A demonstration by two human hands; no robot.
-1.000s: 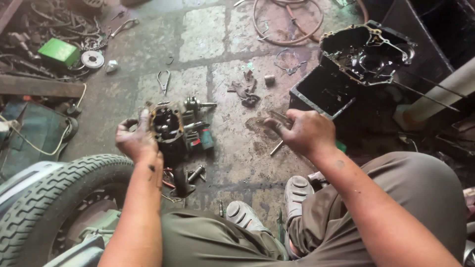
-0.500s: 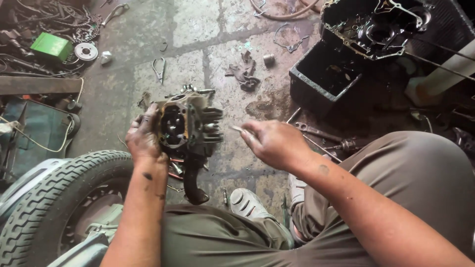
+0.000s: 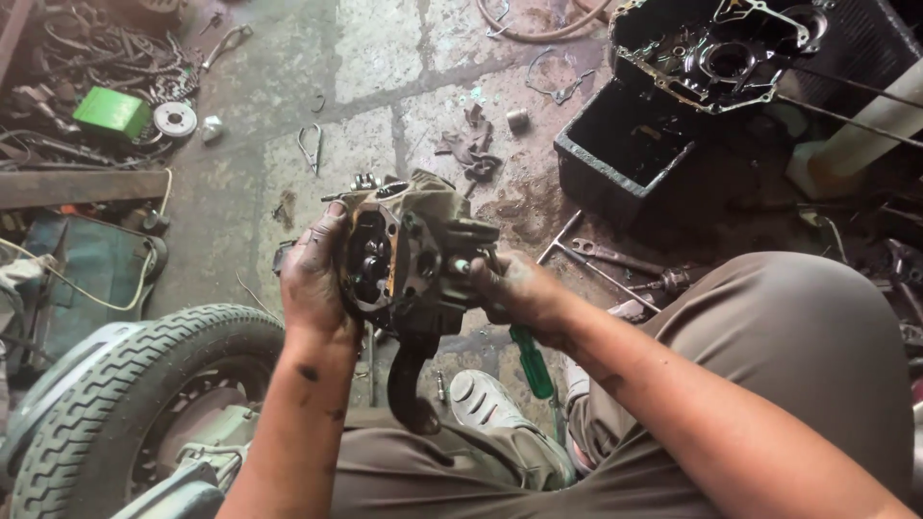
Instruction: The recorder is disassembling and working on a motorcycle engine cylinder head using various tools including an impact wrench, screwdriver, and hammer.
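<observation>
Compared with half a second ago, both hands are now lifting the engine cylinder head (image 3: 409, 255) higher and closer, above the lap. Left hand (image 3: 312, 279) is wrapping its fingers around the head's left rim, while the right hand (image 3: 524, 293) is closing on a green-handled screwdriver (image 3: 531, 360) and pressing against the head's right side. Greasy and dull brown, the casting is showing a round port and a black lever (image 3: 409, 384) hanging beneath.

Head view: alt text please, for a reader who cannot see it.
Both greasy hands hold a metal engine part up over an oil-stained concrete floor: left hand grips its side, right hand holds a green-handled screwdriver against it. A tyre lies lower left, a black crate upper right.
</observation>
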